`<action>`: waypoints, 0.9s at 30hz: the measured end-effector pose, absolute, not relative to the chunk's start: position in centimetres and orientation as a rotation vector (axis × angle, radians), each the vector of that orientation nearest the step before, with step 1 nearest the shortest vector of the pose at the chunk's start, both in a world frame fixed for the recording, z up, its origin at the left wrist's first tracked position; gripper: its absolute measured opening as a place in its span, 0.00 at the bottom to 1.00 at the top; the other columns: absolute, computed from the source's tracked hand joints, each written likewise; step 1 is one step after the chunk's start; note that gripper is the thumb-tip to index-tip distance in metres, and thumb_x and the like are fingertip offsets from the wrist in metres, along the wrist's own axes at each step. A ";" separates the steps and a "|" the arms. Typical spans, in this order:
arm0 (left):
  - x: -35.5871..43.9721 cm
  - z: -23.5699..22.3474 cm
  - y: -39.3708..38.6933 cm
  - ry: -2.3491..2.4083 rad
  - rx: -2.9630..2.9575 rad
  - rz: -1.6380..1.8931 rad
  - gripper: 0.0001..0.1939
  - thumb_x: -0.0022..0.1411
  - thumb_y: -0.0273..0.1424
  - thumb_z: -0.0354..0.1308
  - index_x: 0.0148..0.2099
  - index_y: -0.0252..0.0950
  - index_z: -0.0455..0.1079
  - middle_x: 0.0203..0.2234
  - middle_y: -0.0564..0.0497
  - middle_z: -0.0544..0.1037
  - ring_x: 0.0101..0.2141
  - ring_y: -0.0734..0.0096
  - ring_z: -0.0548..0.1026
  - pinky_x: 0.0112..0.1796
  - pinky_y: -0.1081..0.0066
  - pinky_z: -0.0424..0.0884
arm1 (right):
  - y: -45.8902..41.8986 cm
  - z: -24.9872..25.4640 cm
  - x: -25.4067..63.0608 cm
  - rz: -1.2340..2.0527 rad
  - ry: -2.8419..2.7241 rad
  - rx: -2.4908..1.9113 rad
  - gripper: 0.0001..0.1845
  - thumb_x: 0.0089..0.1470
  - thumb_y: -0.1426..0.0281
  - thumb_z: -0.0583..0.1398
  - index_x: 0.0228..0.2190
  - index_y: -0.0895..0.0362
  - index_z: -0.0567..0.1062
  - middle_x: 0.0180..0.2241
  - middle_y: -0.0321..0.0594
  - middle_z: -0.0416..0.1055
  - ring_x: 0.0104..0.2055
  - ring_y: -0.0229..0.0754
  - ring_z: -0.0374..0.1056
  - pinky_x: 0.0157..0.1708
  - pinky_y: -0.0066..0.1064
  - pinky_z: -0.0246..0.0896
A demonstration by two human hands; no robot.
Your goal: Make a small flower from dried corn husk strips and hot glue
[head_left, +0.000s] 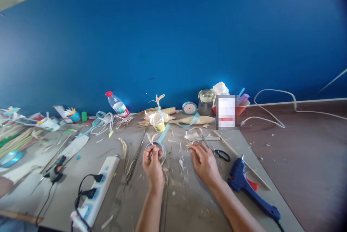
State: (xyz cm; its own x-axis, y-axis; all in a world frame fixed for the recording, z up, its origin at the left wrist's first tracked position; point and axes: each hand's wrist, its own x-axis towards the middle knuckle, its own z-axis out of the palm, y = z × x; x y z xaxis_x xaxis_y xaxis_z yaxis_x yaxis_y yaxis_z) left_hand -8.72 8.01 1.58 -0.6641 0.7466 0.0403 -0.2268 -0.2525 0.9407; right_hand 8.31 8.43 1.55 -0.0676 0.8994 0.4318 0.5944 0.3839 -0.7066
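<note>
My left hand (153, 160) is closed in a pinch on a pale corn husk strip (151, 138), whose ends stick up above the fingers. A ribbon roll (162, 146) lies just behind that hand. My right hand (202, 157) is low over the table, fingers bent together at some pale scraps (189, 145); what lies between the fingertips cannot be made out. Beside it are scissors with black handles (222, 155), their blades partly behind the hand. Farther back, a yellow-and-white paper cup (159, 127) holds pale husk pieces, and a light blue ribbon (164, 133) trails from it.
On the right lies a blue glue gun (241, 177) beside a wooden stick (257, 173). To the left are a power strip (104, 177) with black plugs and another glue gun (55, 170). A plastic bottle (118, 105) and glass jar (206, 102) stand near the blue wall.
</note>
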 end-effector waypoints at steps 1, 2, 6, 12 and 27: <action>-8.8 1.6 8.0 1.340 0.642 1.989 0.12 0.48 0.36 0.62 0.33 0.36 0.66 0.25 0.56 0.70 0.22 0.80 0.67 0.27 0.75 0.64 | 8.6 1.5 8.6 0.433 -1.699 -1.323 0.12 0.55 0.72 0.50 0.36 0.56 0.73 0.35 0.46 0.72 0.38 0.46 0.66 0.39 0.37 0.59; -8.9 1.7 8.0 1.325 0.629 2.010 0.12 0.48 0.36 0.62 0.33 0.36 0.66 0.25 0.56 0.70 0.22 0.80 0.67 0.27 0.76 0.64 | 8.8 1.5 8.9 0.425 -1.635 -1.333 0.12 0.55 0.72 0.50 0.37 0.56 0.72 0.36 0.46 0.72 0.39 0.46 0.66 0.39 0.37 0.59; -8.9 1.8 8.1 1.318 0.623 2.056 0.11 0.49 0.35 0.62 0.33 0.35 0.66 0.26 0.56 0.71 0.22 0.81 0.67 0.27 0.76 0.64 | 8.9 1.8 9.7 0.389 -1.495 -1.333 0.13 0.54 0.74 0.48 0.36 0.57 0.72 0.33 0.45 0.71 0.37 0.45 0.67 0.40 0.36 0.60; -8.7 1.5 8.0 1.375 0.712 2.000 0.11 0.51 0.35 0.61 0.33 0.35 0.67 0.26 0.55 0.71 0.22 0.81 0.67 0.28 0.76 0.64 | 7.9 3.7 9.2 0.682 -1.788 -1.220 0.13 0.54 0.67 0.54 0.40 0.57 0.73 0.29 0.41 0.72 0.33 0.42 0.67 0.36 0.33 0.60; -8.4 0.9 8.0 1.596 1.120 1.639 0.09 0.54 0.35 0.55 0.34 0.35 0.68 0.26 0.51 0.73 0.24 0.75 0.71 0.29 0.73 0.69 | 4.4 4.2 4.3 0.576 -2.656 -1.362 0.11 0.50 0.75 0.54 0.34 0.60 0.75 0.38 0.50 0.71 0.41 0.49 0.64 0.38 0.35 0.54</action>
